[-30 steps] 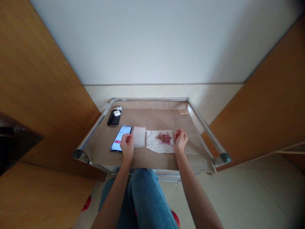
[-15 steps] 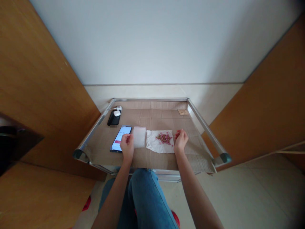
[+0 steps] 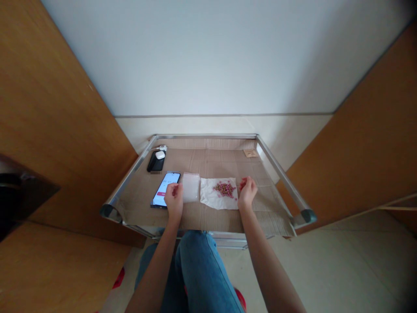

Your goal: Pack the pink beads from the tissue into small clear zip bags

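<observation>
My left hand (image 3: 173,198) is loosely closed, its fingers curled in, and I see nothing in it. It overlaps the right edge of a lit smartphone (image 3: 160,198), just left of a clear plastic bag or stack of bags (image 3: 191,188). Beside the bag lies a creased white tissue (image 3: 208,198) with a heap of small pink and green beads or buds (image 3: 224,188) on its right half. At the tissue's right edge rests my right hand (image 3: 248,191), also curled closed with nothing visible in it.
Cardboard (image 3: 221,158) lines a table with a raised metal rail (image 3: 283,174). At the back left, a black phone-like object (image 3: 155,163) carries a white earbud-type case (image 3: 160,154) beside a white cable plug (image 3: 163,148). Wooden panels (image 3: 74,130) flank both sides; a wall (image 3: 208,65) stands behind.
</observation>
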Demonstrator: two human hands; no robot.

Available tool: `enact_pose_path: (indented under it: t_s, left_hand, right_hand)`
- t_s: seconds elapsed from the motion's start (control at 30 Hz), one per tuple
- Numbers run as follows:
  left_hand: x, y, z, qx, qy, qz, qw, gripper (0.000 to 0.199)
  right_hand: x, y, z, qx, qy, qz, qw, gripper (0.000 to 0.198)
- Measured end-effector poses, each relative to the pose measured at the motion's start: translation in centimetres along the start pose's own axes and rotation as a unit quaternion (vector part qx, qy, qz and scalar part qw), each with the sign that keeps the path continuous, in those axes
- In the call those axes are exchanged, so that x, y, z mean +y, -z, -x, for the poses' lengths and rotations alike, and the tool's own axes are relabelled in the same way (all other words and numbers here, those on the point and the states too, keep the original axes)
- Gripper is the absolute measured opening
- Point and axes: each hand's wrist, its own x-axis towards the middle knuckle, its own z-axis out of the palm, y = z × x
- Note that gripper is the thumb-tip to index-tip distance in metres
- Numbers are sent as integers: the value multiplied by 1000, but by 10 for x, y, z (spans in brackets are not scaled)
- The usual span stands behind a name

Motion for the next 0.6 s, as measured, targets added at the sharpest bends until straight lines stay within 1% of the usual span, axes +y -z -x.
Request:
enact_pose_path:
  t_s: [0.23, 0.6]
  left_hand:
    - [-3, 0, -1, 0, -5, -5, 1000, 13]
    - [0, 0, 0, -1, 0, -2, 1000, 14]
  right_hand:
    - [0, 0, 0, -7, -3, -17, 1000, 31]
    - [2, 0, -1, -3, 6, -2, 1000, 31]
